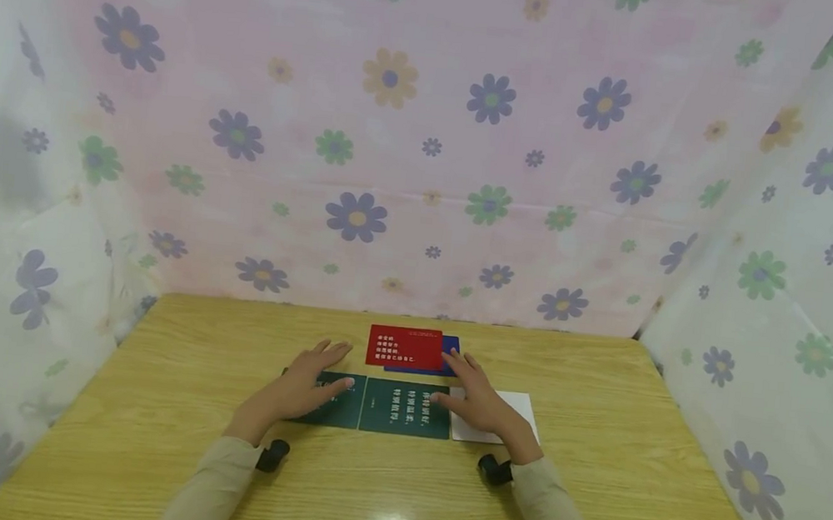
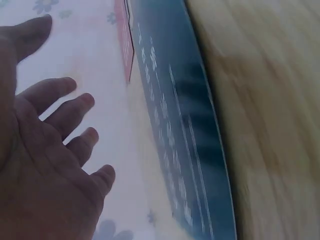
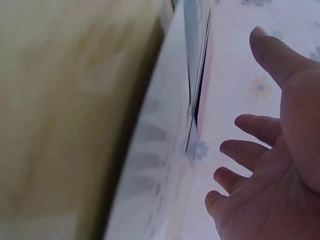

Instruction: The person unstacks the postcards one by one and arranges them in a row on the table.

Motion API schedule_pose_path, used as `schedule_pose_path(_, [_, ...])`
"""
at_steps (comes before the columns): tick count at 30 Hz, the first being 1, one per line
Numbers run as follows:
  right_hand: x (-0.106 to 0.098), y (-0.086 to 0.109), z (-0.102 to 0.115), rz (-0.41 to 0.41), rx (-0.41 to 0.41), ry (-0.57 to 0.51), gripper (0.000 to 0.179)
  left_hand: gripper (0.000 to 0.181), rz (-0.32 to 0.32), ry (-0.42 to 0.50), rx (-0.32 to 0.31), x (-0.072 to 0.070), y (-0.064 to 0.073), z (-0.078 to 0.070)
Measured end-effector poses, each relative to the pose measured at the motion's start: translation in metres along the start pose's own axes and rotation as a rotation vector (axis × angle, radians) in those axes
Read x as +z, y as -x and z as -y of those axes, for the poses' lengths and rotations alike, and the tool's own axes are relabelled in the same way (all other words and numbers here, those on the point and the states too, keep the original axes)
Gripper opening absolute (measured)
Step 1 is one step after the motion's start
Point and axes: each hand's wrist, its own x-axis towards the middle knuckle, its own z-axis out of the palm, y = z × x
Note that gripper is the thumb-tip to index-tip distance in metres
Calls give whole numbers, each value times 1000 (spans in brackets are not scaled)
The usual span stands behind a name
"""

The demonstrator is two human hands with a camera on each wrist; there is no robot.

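Note:
My left hand (image 1: 305, 383) is spread over the left green card (image 1: 341, 414), fingers extended and holding nothing. Over the white card (image 1: 518, 412) at the right, my right hand (image 1: 482, 399) is likewise spread, its thumb reaching across the edge of the middle green card (image 1: 387, 408) with white lettering. Behind this row lies a red card (image 1: 404, 347), which overlaps a blue card (image 1: 451, 344). The right fingertips overlap the blue card's right part in the head view. Both wrist views show relaxed fingers with nothing between them, above the green card (image 2: 195, 115) and the white card (image 3: 150, 125).
The cards lie on a wood-grain table (image 1: 187, 372). Flower-printed cloth (image 1: 425, 169) hangs behind the table and along both sides. A black device (image 1: 273, 455) sits at the left wrist and another black device (image 1: 494, 470) at the right.

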Motion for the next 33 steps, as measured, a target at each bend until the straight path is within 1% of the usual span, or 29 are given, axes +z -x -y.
schedule_pose_path(4, [-6,-11,-11,1,54,28,79,68,49,30,-35,3,-19,0])
schedule_pose_path(7, [-11,-19,-17,3,79,57,78,68,81,29,-65,5,-35,2])
schedule_pose_path(12, [-23,-29,-20,-9,69,73,76,73,132,50,-137,9,-60,7])
schedule_pose_path(15, [-28,-37,-21,-1,78,83,78,76,152,61,-172,10,-73,12])
schedule_pose_path(18, [-30,-48,-23,19,91,113,83,80,174,39,-174,10,-84,17])
schedule_pose_path(22, [-31,-61,-27,40,115,135,87,90,188,2,-177,6,-93,21])
schedule_pose_path(25, [-31,-69,-32,50,128,134,89,99,201,-7,-210,4,-95,22])
schedule_pose_path(27, [-32,-72,-34,64,135,135,91,103,222,-20,-230,4,-96,22])
schedule_pose_path(29, [-31,-75,-37,73,134,141,92,104,238,-35,-237,4,-96,22])
schedule_pose_path(33, [-30,-79,-40,89,126,145,93,103,244,-51,-229,4,-96,22])
